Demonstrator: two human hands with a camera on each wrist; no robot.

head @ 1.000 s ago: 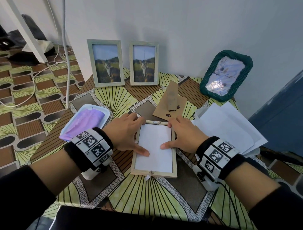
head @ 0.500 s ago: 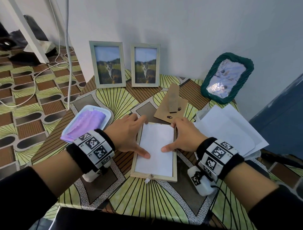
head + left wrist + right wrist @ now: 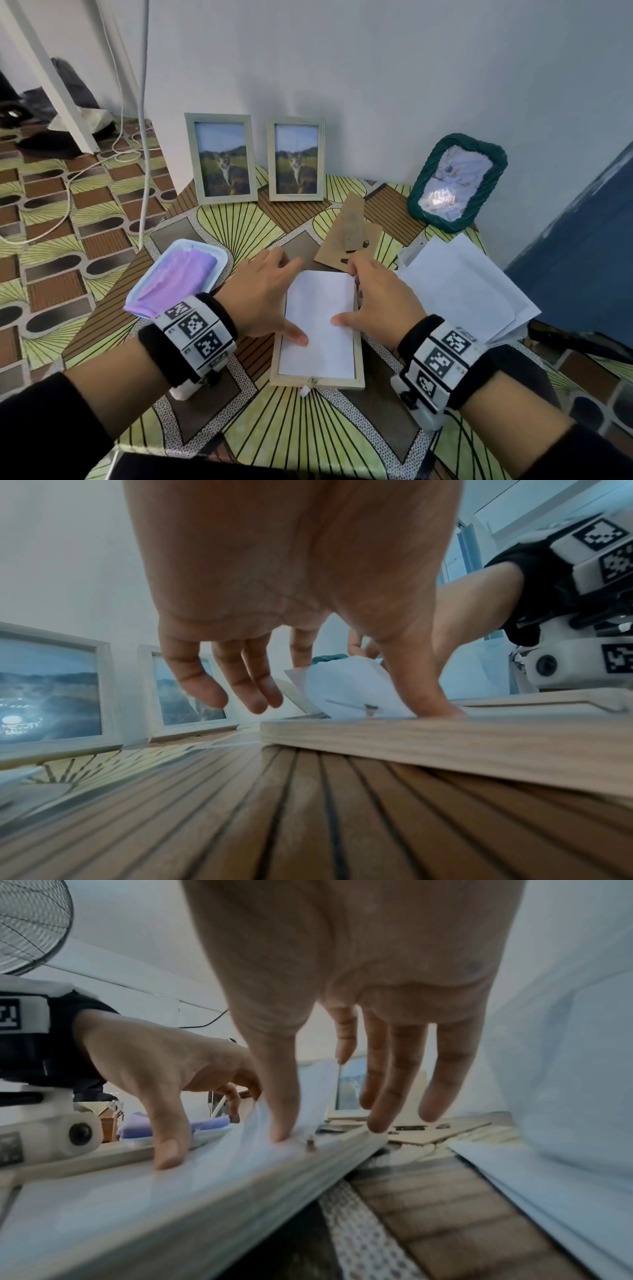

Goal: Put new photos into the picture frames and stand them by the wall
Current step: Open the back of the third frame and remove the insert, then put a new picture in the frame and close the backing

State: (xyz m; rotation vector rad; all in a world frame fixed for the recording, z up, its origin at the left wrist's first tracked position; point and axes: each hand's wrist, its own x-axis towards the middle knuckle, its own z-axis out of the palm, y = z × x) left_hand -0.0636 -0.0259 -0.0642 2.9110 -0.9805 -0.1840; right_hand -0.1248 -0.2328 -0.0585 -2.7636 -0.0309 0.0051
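Frame: we see the pale wooden picture frame (image 3: 317, 379) lying face-down on the patterned counter (image 3: 291, 435).
Photo: white sheet (image 3: 320, 329) inside it, far end lifted.
Hands: our left hand (image 3: 257, 294) and right hand (image 3: 380, 301) press thumbs on it, fingers relaxed.

- A light wooden frame (image 3: 317, 379) lies face down at centre bottom of the head view, its long side running away from the camera.
- A photo (image 3: 320, 322) rests white side up in the frame's recess; its far end curls upward in the wrist views.
- Two pale frames (image 3: 221, 159) (image 3: 296, 159) with cat photos stand upright against the wall, upper centre.
- A brown backing board (image 3: 348, 242) lies flat just beyond the open frame.
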